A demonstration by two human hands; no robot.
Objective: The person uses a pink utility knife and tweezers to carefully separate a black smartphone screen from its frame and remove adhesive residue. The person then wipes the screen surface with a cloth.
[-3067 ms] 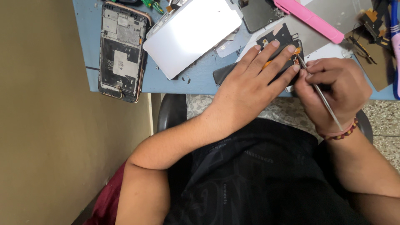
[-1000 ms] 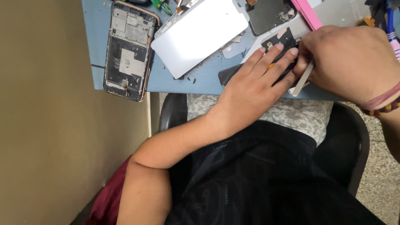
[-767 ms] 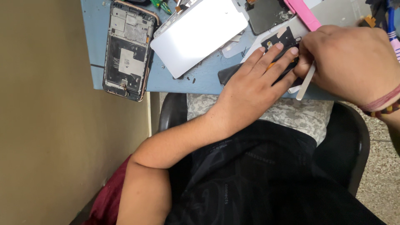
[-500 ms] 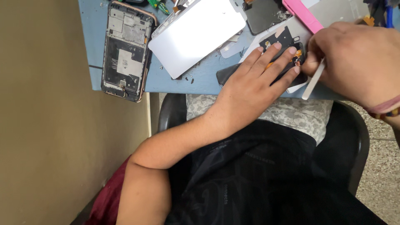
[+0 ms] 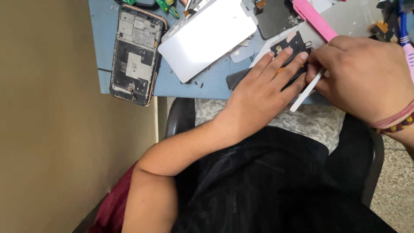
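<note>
Both hands are working over a small black part (image 5: 293, 45) near the front edge of the blue surface (image 5: 207, 82). Left hand (image 5: 263, 90) is lying flat and open, its fingers (image 5: 286, 64) stretched out and pressing down on the black part, gripping nothing. Right hand (image 5: 366, 77) is sitting just right of the black part, its fingers curled closed around a thin white stick (image 5: 307, 89); the stick's upper end is disappearing between that hand and the left fingertips, right beside the black part, and its lower end is slanting down past the surface's front edge. I cannot tell whether the tip is touching the part.

Left of the black part, a white rectangular panel (image 5: 209, 39) is lying tilted on the surface. Farther left of that, well apart from the black part, an opened phone frame (image 5: 136, 54) is lying with its insides showing, close to the surface's left edge. Just above the black part, a pink flat bar (image 5: 314, 19) is lying at a slant, and a dark grey panel (image 5: 274, 17) is lying beside it to the upper left. A red and beaded wristband (image 5: 394, 123) is sitting on the right wrist, below and right of the black part.
</note>
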